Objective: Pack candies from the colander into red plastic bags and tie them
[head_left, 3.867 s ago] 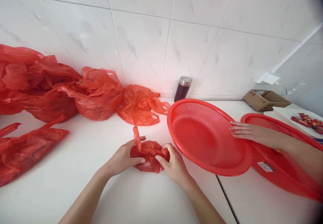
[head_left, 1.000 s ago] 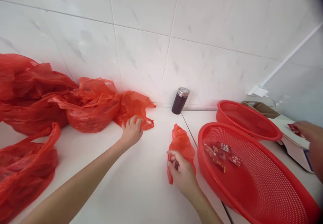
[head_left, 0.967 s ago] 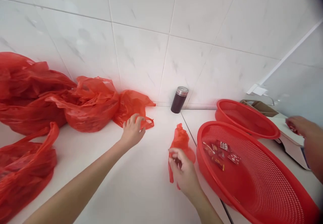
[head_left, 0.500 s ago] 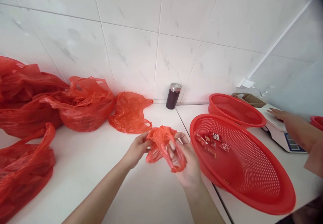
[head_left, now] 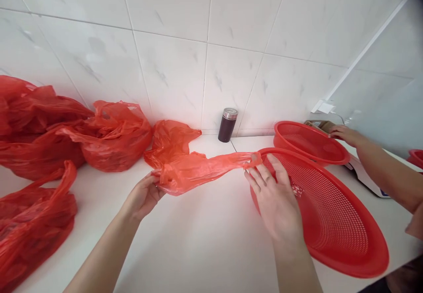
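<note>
A thin red plastic bag (head_left: 198,172) is stretched sideways above the white table between my two hands. My left hand (head_left: 143,196) pinches its bottom end. My right hand (head_left: 276,196) has its fingertips hooked in the handle end and draws it to the right, fingers fairly straight, one with a ring. Just beyond that hand lies a large red perforated basket (head_left: 343,213). A few small wrapped packets (head_left: 297,191) show inside it, partly hidden by my hand. Another flattened red bag (head_left: 172,136) lies behind the stretched one, near the wall.
Filled red bags (head_left: 114,145) crowd the left side, one of them (head_left: 39,222) close to me. A dark flask (head_left: 227,125) stands by the wall. At the right, another person's hand (head_left: 345,135) reaches to a second red basket (head_left: 309,145), beside a white scale (head_left: 366,176).
My hands have moved apart, pulling the crumpled bag out into a long strip. The other person's hand has moved left from the scale to the rim of the back basket.
</note>
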A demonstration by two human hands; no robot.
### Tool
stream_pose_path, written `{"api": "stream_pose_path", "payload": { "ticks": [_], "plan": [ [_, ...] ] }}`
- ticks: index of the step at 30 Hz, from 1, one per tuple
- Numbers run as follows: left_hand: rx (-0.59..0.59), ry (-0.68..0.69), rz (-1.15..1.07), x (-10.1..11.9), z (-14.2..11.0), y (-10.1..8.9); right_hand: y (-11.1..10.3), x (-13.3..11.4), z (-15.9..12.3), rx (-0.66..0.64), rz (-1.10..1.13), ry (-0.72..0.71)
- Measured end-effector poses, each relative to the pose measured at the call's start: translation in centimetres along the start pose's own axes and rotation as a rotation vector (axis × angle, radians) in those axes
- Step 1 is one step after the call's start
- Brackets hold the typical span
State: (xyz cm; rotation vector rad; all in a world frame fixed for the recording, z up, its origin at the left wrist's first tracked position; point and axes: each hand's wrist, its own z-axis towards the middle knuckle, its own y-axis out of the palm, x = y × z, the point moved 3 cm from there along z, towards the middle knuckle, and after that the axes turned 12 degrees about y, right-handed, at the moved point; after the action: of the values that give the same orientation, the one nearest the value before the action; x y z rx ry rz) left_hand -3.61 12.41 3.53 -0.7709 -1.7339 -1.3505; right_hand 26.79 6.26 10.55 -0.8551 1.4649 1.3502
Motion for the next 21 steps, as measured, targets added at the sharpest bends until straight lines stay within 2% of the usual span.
{"api": "stream_pose_path", "payload": {
  "ticks": [2,5,10,12,14,17,21],
  "plan": [
    [-0.026,-0.035,-0.062,-0.1,-0.5,0.6,0.8,0.6,-0.6,-0.025,-0.256,0.003],
    [-0.057,-0.078,-0.106,-0.5,-1.1,1.5,2.3,1.7,-1.1,-0.135,-0.490,0.027],
    [-0.143,-0.192,-0.038,-2.0,-2.0,2.1,4.5,3.3,-0.2,-0.218,-0.795,-0.177],
    [-0.177,-0.237,0.011,-2.5,-2.4,2.1,4.8,4.7,0.5,-0.256,-0.906,-0.179],
    [-0.207,-0.267,0.062,-2.6,-2.6,1.8,4.7,6.4,1.1,-0.281,-0.922,-0.081],
    [-0.243,-0.276,0.155,-2.1,-2.4,0.8,3.7,8.3,1.9,-0.259,-0.769,0.079],
    [-0.209,-0.182,0.367,-0.3,-1.5,-1.1,1.9,8.7,3.0,-0.162,-0.546,0.179]
  ]
}}
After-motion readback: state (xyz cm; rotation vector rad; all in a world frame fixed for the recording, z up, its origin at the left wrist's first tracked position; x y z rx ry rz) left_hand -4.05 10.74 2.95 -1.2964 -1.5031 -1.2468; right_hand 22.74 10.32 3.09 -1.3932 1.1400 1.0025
